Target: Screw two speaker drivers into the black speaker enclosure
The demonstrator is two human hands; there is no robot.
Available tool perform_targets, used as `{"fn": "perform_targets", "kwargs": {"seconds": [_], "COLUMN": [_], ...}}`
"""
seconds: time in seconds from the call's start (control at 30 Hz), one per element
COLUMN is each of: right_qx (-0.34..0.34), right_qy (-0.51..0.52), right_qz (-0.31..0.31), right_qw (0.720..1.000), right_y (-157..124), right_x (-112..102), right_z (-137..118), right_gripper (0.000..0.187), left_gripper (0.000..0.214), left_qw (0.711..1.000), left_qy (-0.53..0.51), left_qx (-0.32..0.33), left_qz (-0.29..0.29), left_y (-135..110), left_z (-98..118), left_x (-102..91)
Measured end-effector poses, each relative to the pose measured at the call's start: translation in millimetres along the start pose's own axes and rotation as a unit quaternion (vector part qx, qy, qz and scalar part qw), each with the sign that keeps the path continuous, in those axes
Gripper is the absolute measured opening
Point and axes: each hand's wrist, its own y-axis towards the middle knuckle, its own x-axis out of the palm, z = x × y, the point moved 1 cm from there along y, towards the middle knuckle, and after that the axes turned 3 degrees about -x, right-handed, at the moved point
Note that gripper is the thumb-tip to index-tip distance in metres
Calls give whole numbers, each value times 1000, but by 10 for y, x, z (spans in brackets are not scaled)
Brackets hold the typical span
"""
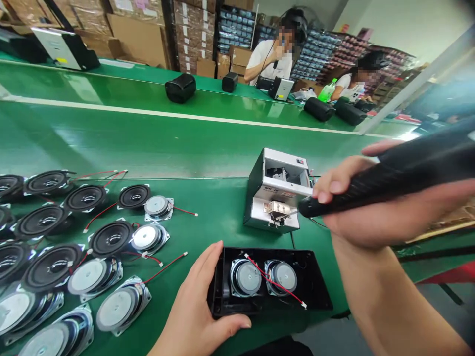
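Observation:
My right hand [374, 212] is wrapped round a black electric screwdriver [404, 165], tilted with its tip at the metal outlet [277, 210] of a screw feeder [256, 193]. Whether a screw sits on the tip is too small to tell. My left hand [202, 301] grips the left end of a black speaker housing [315, 282], thumb along the near side and fingers at the far corner. Inside the housing two speaker drivers [248, 278] lie side by side, magnets up. Red wires [274, 282] with white plugs cross over them.
Many loose speaker drivers [111, 237] with red leads cover the green bench on the left. Beyond it runs a green conveyor belt [148, 141]. Black speaker boxes [180, 88] stand on the far side, where two people [272, 57] sit before stacked cartons [137, 39].

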Motion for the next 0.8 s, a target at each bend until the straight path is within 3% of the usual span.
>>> {"fn": "perform_targets", "kwargs": {"seconds": [0.13, 0.27, 0.6, 0.8], "right_qx": [-46, -41, -43, -7], "right_qy": [36, 37, 41, 48], "right_qz": [34, 6, -16, -21], "right_qw": [998, 998, 998, 999], "right_y": [39, -6, -82, -91], "right_x": [139, 142, 117, 162], "right_z": [231, 331, 369, 439], "right_gripper": [66, 62, 67, 71], "left_gripper": [113, 113, 113, 113], "left_qw": [1000, 1000, 1000, 1000], "left_qy": [11, 20, 13, 10], "left_qx": [6, 4, 5, 3], "left_qz": [10, 10, 15, 9], "left_y": [1, -1, 12, 5], "left_z": [-19, -11, 1, -2], "left_x": [-9, -14, -9, -6]}}
